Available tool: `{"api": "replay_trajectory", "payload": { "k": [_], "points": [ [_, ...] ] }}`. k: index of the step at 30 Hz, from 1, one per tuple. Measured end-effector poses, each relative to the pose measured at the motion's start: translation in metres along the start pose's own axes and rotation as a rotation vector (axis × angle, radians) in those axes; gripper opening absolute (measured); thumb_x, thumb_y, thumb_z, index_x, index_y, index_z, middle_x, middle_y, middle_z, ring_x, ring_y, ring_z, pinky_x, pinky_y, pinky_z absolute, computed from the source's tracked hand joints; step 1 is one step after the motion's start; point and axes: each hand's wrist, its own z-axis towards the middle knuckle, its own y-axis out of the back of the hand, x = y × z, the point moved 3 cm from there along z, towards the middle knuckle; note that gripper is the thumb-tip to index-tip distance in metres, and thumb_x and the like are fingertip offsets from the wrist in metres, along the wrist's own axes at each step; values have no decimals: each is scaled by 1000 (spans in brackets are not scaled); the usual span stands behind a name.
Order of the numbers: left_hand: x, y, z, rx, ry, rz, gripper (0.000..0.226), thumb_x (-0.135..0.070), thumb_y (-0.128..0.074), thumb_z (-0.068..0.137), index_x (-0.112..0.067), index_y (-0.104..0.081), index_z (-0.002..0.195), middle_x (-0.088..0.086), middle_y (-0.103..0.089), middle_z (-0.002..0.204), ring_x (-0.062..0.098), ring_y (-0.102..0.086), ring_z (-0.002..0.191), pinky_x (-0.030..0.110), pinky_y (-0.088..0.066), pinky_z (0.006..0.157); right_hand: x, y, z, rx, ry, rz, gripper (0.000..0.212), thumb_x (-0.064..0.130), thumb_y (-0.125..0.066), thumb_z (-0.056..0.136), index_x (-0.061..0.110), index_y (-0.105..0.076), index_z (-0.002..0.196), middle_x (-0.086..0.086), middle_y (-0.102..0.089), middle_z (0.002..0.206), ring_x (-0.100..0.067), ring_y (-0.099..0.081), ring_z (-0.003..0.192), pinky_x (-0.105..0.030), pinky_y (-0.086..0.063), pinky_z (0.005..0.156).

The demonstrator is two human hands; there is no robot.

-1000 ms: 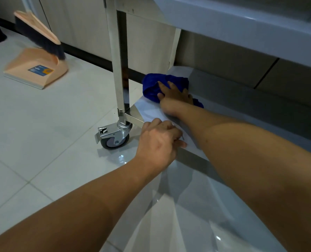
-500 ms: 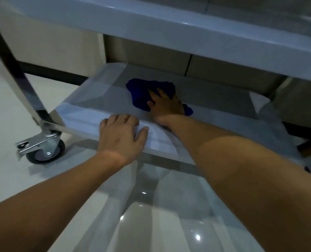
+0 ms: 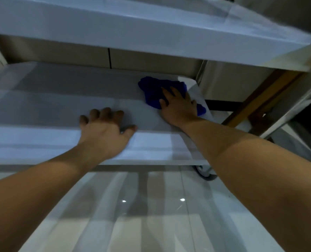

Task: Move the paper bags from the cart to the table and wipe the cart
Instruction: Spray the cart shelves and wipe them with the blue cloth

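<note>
Cloth has travelled across the cart's lower shelf: a second ago it sat at the far left corner by the upright and caster, half a second ago near mid-shelf toward the far edge, now it's at the far right corner, bunched and lying on the surface. Right hand presses down on the near part of it with fingers spread flat, not curled round it, so it's a palm-push wipe. Left hand lies flat and relaxed on the shelf just inside the near edge, holding nothing, thumb out to the right; earlier it was curled over the rim nearer the left corner, so it has slid right along the near edge as the body shifted, most likely bracing the cart against rolling. Upper shelf hangs overhead, its top surface out of view. One caster shows below the near right corner. No paper bags in view on the lower shelf, so my read is the bag move is done, though the table is out of frame and I can't confirm it. Judgement: one left-to-right pass along the far edge is complete; near strip of the shelf probably needs a return pass next.
</note>
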Motion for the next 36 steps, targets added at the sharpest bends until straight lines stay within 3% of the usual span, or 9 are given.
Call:
{"api": "replay_trajectory", "payload": {
  "k": [6,11,16,18,22,24,30,33,36],
  "points": [
    [2,2,0,-55,-3,-42,76,-75,-29,80,-27,-60,131,11,-60,133,40,-49,122,54,-35,101,-20,9,54,-13,-60,-12,57,56,-21,104,43,-9,158,7,-3,169,-38,-5,153,-59,-8,121],
    [-1,-1,3,-62,-9,-20,67,-71,-30,82,-24,-63,116,10,-63,117,38,-54,112,55,-39,98,-20,5,75,-34,-137,-7,58,55,-21,104,41,-8,158,1,2,169,-42,-5,152,-58,-13,121],
    [-4,-3,1,-44,-13,5,64,-66,-34,83,-19,-68,110,14,-64,110,41,-56,108,61,-38,98,22,-6,75,-21,-60,50,56,49,-18,103,38,-17,158,-3,-8,168,-41,-10,151,-58,-11,122],
    [-2,1,1,-69,-20,-100,56,-60,-39,86,-17,-71,103,11,-67,106,39,-59,106,60,-40,98,58,-15,70,26,16,67,57,48,-19,101,40,-18,157,-1,-10,168,-39,-11,152,-59,-12,121],
    [26,24,-8,-352,-37,-551,24,-25,-54,87,-11,-72,79,5,-70,79,26,-64,78,28,-49,83,133,-27,53,135,179,69,56,46,-21,102,43,-14,157,2,-5,169,-37,-8,153,-56,-11,122],
    [71,36,-17,-360,27,-516,26,-28,-53,85,-14,-76,82,4,-74,84,24,-66,80,26,-48,76,158,-32,46,166,196,47,55,46,-21,105,43,-10,158,2,-1,169,-39,-5,153,-55,-10,123],
    [254,41,-52,-240,278,-151,46,-51,-38,90,-20,-72,94,12,-74,96,38,-66,91,43,-52,79,242,-45,39,197,216,33,56,50,-20,105,44,-4,159,5,5,169,-43,3,152,-58,-8,123],
    [268,27,-65,-203,239,-49,54,-58,-31,95,-24,-66,118,5,-67,123,36,-58,112,48,-45,94,295,-54,40,203,267,38,56,50,-21,106,43,-4,159,4,6,169,-43,3,152,-57,-5,123],
    [265,20,-63,-206,279,-69,58,-61,-29,96,-25,-62,127,3,-61,131,38,-49,124,49,-39,102,347,-64,44,214,307,21,56,50,-21,106,44,-3,159,4,5,169,-44,3,151,-57,-4,123]
  ]
}}
